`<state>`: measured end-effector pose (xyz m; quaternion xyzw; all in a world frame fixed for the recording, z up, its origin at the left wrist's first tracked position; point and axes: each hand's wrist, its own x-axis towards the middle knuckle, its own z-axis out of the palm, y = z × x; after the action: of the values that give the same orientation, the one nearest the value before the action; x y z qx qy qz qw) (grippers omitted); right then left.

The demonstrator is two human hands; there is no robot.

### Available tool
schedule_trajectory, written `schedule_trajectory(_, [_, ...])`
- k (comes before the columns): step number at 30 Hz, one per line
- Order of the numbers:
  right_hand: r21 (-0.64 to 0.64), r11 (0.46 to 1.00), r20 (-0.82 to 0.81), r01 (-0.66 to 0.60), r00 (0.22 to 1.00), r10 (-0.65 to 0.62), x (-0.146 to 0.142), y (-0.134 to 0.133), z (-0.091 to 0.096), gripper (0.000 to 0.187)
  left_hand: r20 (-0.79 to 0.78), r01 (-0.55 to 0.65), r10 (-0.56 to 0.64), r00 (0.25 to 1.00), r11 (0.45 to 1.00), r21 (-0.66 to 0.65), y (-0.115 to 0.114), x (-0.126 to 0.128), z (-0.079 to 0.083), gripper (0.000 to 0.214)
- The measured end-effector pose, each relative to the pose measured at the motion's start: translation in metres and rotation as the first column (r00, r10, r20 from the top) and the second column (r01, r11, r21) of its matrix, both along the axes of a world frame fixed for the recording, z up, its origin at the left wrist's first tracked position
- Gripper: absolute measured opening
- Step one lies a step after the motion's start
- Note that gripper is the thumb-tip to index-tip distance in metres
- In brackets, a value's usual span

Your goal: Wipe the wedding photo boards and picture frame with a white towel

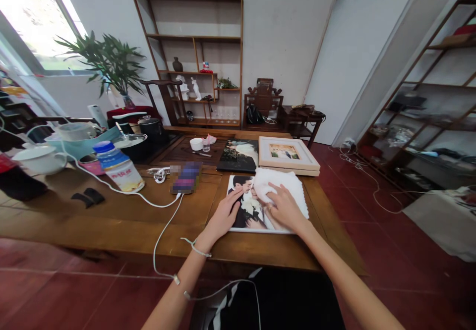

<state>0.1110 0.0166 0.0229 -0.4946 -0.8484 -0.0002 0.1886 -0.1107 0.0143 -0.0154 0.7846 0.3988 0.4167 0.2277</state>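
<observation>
A photo album (247, 216) with a picture of a couple on its cover lies flat near the table's front edge. My left hand (224, 215) rests on its left side, fingers stretched out and holding nothing. On the upper right of the cover is a white cloth (295, 189), which hides part of the picture. My right hand (285, 209) presses down on this cloth, its fingers bent against the fabric. Just behind lie a dark photo album (238, 155) and a light-framed picture (290, 152) on a pale box-like base.
A phone (186, 177) with a white cable (163, 231) lies to the left on the wooden table (178, 226). Further left stand a blue-capped bottle (118, 166), a white pot (42, 159) and a cola bottle (18, 176). A small white bowl (196, 144) sits farther back.
</observation>
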Motion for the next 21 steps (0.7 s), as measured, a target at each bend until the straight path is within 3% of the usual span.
schedule_trajectory(3, [-0.074, 0.973, -0.022, -0.220, 0.976, 0.219, -0.012, -0.027, 0.003, 0.023, 0.100, -0.071, 0.069, 0.993, 0.997, 0.007, -0.002, 0.001, 0.006, 0.038])
schedule_trajectory(6, [-0.170, 0.881, -0.070, -0.441, 0.897, 0.436, -0.021, -0.052, 0.014, 0.023, 0.165, -0.127, 0.124, 0.978, 0.992, 0.002, -0.002, 0.002, 0.009, 0.039])
schedule_trajectory(8, [-0.238, 0.825, -0.104, -0.512, 0.858, 0.503, -0.020, -0.064, 0.021, 0.022, 0.167, -0.137, 0.136, 0.977, 0.991, -0.006, -0.002, 0.002, 0.008, 0.039])
schedule_trajectory(10, [-0.312, 0.806, -0.130, -0.503, 0.863, 0.488, -0.013, -0.071, 0.027, 0.020, 0.133, -0.123, 0.124, 0.983, 0.992, -0.017, -0.002, 0.002, 0.005, 0.040])
schedule_trajectory(15, [-0.445, 0.835, -0.176, -0.324, 0.946, 0.274, 0.020, -0.063, 0.028, 0.012, -0.042, -0.066, 0.065, 0.997, 0.997, -0.026, 0.001, 0.000, -0.006, 0.038])
schedule_trajectory(21, [-0.325, 0.932, -0.235, -0.161, 0.968, 0.085, 0.033, -0.018, 0.021, 0.025, -0.094, -0.060, 0.062, 0.994, 0.998, 0.021, 0.006, -0.001, -0.016, 0.038])
